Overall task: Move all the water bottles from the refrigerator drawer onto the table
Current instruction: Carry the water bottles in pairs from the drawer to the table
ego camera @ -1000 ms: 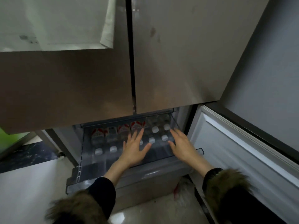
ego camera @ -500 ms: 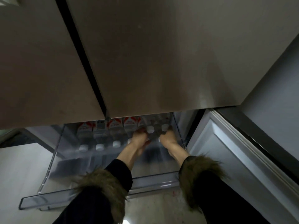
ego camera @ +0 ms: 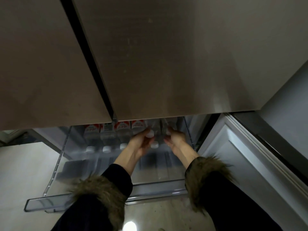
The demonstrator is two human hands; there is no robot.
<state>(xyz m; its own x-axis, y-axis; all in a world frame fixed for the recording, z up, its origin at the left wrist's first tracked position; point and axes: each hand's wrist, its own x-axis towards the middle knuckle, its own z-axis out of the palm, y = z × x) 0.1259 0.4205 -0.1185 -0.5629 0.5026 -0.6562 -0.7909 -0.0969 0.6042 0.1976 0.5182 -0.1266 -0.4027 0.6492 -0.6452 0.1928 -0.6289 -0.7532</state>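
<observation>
Nearest to us we've got two dark sleeves with shaggy brown fur cuffs point(ego camera: 98, 190), both arms reaching forward over the front lip of the clear plastic refrigerator drawer point(ego camera: 50, 201), which is pulled out above a pale floor; an open lower door panel point(ego camera: 246, 164) stands off to the right.

Further in, our left hand point(ego camera: 139, 144) has its fingers curled round the neck of a water bottle point(ego camera: 150, 130) with a white cap, so it's gripping that one; our right hand point(ego camera: 176, 139) is wrapped round the top of another bottle point(ego camera: 166, 127) just beside it on the right; a loose white cap point(ego camera: 154, 145) shows between the two hands.

At the far end, the rest of the water bottles point(ego camera: 106, 135) lie in a row in the left part of the drawer, red labels away from us, white caps pointing our way; above everything hang the closed brushed-metal upper doors point(ego camera: 166, 55).
</observation>
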